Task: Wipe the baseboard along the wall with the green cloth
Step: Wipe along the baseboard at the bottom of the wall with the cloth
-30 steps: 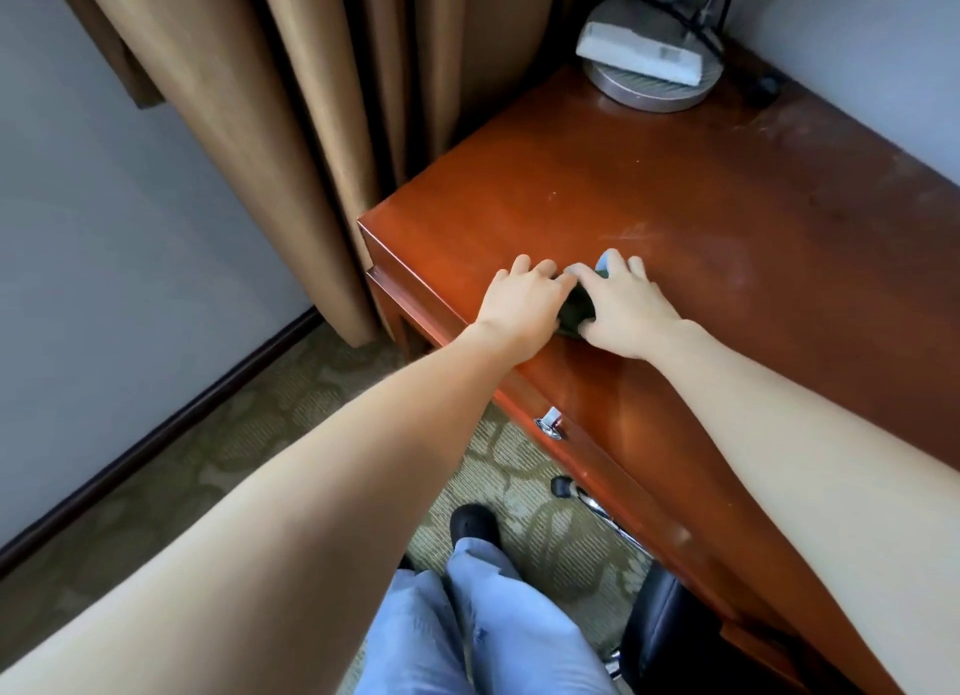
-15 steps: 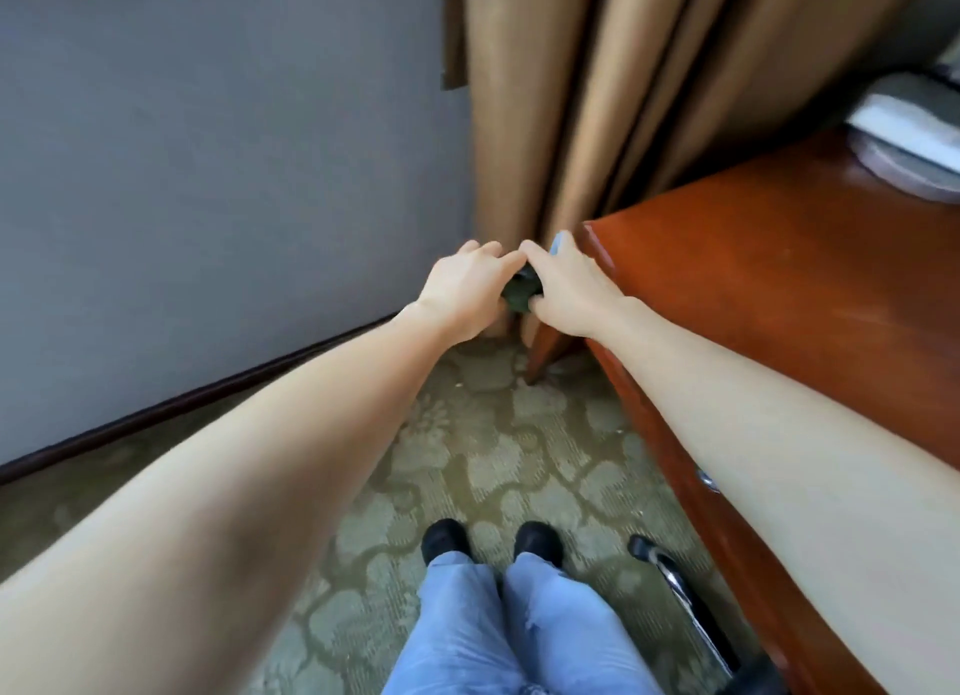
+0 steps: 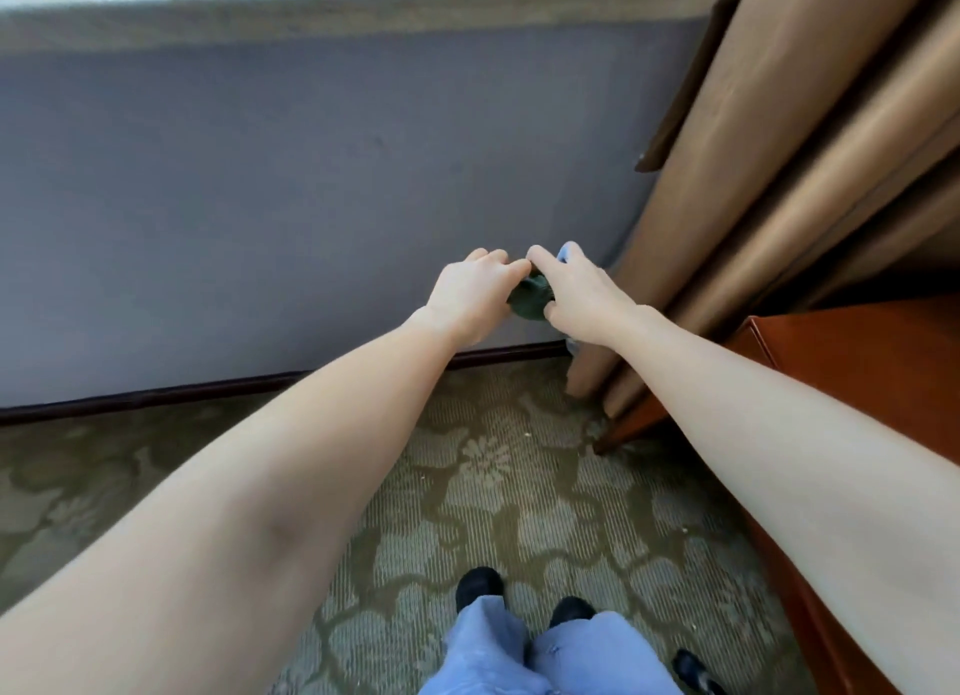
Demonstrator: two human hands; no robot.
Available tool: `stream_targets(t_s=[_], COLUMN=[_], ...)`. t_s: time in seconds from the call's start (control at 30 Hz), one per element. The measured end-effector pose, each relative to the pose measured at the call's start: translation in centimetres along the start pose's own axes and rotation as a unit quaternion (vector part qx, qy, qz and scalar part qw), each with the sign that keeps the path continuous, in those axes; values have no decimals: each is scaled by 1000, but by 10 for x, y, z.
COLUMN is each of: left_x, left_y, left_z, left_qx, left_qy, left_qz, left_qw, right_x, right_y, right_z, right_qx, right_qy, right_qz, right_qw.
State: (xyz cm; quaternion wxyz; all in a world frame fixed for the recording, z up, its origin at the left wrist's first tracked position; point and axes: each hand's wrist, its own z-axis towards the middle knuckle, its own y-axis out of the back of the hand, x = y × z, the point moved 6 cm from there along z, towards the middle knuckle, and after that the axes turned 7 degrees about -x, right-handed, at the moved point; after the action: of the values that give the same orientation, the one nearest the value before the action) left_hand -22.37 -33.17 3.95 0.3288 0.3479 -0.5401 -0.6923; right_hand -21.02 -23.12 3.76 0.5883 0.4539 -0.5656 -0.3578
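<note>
The green cloth is bunched into a dark wad between my two hands, held out in front of the grey wall. My left hand grips its left side and my right hand its right side; most of the cloth is hidden by my fingers. A bit of light blue shows above my right fingers. The dark brown baseboard runs along the foot of the wall, well below my hands.
Tan curtains hang at the right down to the floor. A reddish wooden desk stands at the right edge. Patterned green carpet covers the floor, where my shoes stand. A pale windowsill tops the wall.
My view has swung left from the desk top to the wall. Both hands lifted the cloth off the desk and carried it over in front of the wall.
</note>
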Motion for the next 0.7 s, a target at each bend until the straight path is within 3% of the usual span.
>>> stream_targets(t_s=[0.27, 0.53, 0.7], left_x=[-2, 5, 18], left_y=[-15, -73, -108], left_z=[11, 27, 50], left_qx=[-16, 15, 17], left_qy=[27, 59, 67], left_qz=[-47, -68, -49], left_qw=[998, 996, 996], right_x=[-16, -53, -76], right_y=[-10, -69, -88], right_z=[9, 33, 66], right_qx=[-40, 75, 58], right_qy=[-42, -82, -29], right_qz=[27, 47, 26], right_qw=[998, 993, 998])
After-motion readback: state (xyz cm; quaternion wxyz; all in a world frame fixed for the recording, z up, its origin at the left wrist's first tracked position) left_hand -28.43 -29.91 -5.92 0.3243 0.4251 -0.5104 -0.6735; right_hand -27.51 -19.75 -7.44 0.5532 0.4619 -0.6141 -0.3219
